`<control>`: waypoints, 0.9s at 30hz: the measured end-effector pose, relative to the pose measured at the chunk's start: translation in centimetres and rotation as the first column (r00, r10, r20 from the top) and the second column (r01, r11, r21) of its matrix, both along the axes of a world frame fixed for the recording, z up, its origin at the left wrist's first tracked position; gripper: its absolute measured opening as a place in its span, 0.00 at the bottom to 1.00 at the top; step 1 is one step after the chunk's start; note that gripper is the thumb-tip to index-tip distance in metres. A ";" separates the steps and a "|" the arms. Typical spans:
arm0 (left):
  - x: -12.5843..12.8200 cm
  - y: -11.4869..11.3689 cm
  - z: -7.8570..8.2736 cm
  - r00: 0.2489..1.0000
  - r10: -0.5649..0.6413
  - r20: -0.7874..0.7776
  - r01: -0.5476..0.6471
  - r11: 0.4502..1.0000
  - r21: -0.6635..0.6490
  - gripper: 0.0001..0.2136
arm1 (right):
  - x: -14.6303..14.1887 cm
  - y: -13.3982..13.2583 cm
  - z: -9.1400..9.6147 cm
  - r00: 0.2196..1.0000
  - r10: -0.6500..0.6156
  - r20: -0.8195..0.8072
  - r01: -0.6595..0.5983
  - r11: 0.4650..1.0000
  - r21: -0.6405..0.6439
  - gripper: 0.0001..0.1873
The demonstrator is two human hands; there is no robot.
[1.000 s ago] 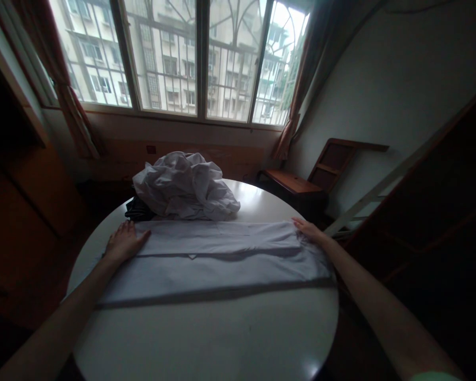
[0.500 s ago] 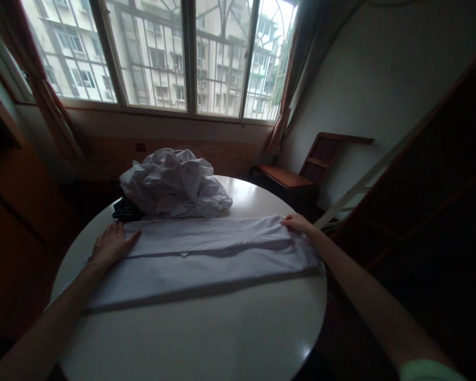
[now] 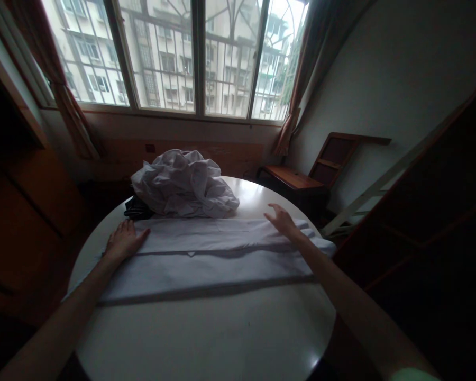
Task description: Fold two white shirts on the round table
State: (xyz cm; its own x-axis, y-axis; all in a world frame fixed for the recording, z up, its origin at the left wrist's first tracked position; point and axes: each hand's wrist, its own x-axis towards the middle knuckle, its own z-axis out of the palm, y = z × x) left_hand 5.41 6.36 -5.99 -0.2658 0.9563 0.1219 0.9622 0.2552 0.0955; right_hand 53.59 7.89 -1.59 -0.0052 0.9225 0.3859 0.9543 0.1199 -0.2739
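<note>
Fingers (image 3: 273, 206) of the right hand (image 3: 281, 219) are spread and released, thumb and forefinger well apart, nothing gripped. That hand is above the far edge of the folded cloth (image 3: 206, 270), near its right end; can't tell from this angle whether the palm touches the fabric or hovers just over it. Left hand (image 3: 122, 242) lies flat on the cloth's left end, palm down, fingers loose rather than clenched, thumb pointing right.

Cloth is white or pale grey (light is dim), laid as a long band running left to right across the middle of the tabletop (image 3: 206, 338). Far half carries a narrower folded strip on top; its near edge runs the length of the band. Right end is wrinkled, with several ridges beside the right forearm. Left end runs under the left forearm.

Behind the band: crumpled heap of light fabric (image 3: 182, 182), near the far edge of the tabletop. Dark striped cloth (image 3: 138, 208) sticks out at the heap's left foot, close to the left fingertips.

Tabletop is round, white, glossy. Wooden chair (image 3: 295, 178) beyond it on the right, barred window (image 3: 164, 63) behind. Pale green sleeve (image 3: 414, 375) shows at bottom right.
</note>
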 end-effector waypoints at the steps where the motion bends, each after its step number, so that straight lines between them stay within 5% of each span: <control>1: 0.0 0.0 0.0 1.000 0.001 0.003 -0.001 1.000 0.001 0.38 | -1.3 -0.2 -0.8 0.996 0.087 0.035 -0.086 0.996 -0.036 0.23; 3: 0.0 0.0 0.0 1.000 0.003 0.012 -0.003 1.000 -0.001 0.38 | -3.0 -1.0 -2.5 0.976 0.190 0.108 -0.172 0.972 -0.161 0.25; 6: -0.1 0.0 -0.1 1.000 0.008 0.027 -0.008 1.000 -0.005 0.38 | -3.5 -2.2 -4.1 0.968 0.167 0.184 -0.119 0.962 -0.245 0.27; 10: 0.0 -0.4 0.0 0.996 0.057 0.064 -0.059 0.998 0.037 0.36 | -2.3 -2.8 -4.0 0.965 0.110 0.237 -0.043 0.962 -0.268 0.30; 15: 0.1 -1.6 0.9 0.965 0.227 0.129 -0.255 0.926 0.277 0.33 | -1.5 -2.8 -3.7 0.957 0.057 0.285 0.020 0.965 -0.261 0.29; 20: -1.1 -2.0 2.3 0.890 0.358 0.281 -0.403 0.907 0.123 0.29 | -1.6 -3.0 -4.0 0.955 0.049 0.292 0.021 0.973 -0.232 0.28; 25: -3.5 -2.7 3.2 0.913 0.180 0.365 -0.185 0.982 -0.022 0.32 | -1.7 -3.1 -3.8 0.958 0.059 0.280 0.004 0.976 -0.219 0.27; 27: -4.3 -3.4 3.3 0.858 0.087 0.507 -0.078 0.996 -0.040 0.32 | -1.7 -3.2 -3.7 0.961 0.053 0.270 0.007 0.976 -0.217 0.27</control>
State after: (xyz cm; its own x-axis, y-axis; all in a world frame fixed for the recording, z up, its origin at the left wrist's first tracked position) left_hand 1.06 2.92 -2.68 -0.3642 0.9288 -0.0681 0.7570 0.3378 0.5593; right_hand 51.89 4.69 -5.33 -0.1046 0.9815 0.1602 0.9936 0.1100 -0.0251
